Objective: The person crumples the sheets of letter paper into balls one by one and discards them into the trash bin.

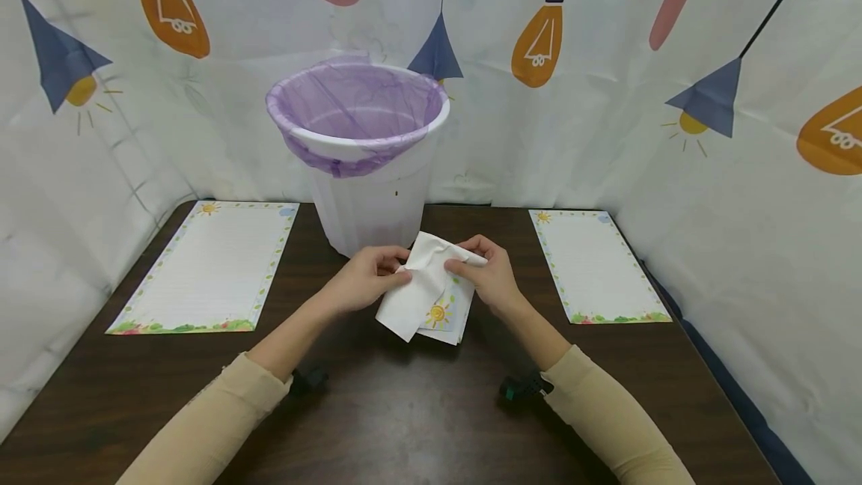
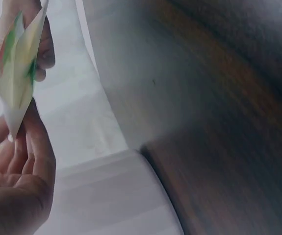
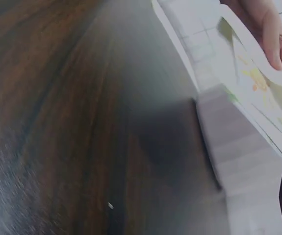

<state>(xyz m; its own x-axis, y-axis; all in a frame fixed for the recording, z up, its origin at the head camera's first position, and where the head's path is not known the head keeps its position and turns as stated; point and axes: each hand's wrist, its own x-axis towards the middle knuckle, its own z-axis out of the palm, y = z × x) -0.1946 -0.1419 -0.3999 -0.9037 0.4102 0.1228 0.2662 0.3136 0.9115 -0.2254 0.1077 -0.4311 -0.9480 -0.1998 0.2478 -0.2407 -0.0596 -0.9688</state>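
Both hands hold a folded sheet of white paper (image 1: 420, 287) above the table, in front of the bin. Its printed border, with a yellow sun and green leaves, shows on part of one face. The left hand (image 1: 367, 275) pinches the paper's left edge between thumb and fingers. At the upper right edge, the right hand (image 1: 494, 275) grips it with the thumb on the near side. In the left wrist view the paper (image 2: 18, 73) appears edge-on, its layers slightly parted. The right wrist view catches the paper (image 3: 258, 93) and the left hand's fingers (image 3: 273, 34); the right hand is mostly cut off.
A white bin (image 1: 370, 200) lined with a purple bag (image 1: 364, 107) stands at the back of the dark table (image 1: 404, 425). One bordered sheet (image 1: 212, 268) lies flat on the left, another sheet (image 1: 599, 268) on the right. A printed curtain (image 1: 606, 133) hangs around the table.
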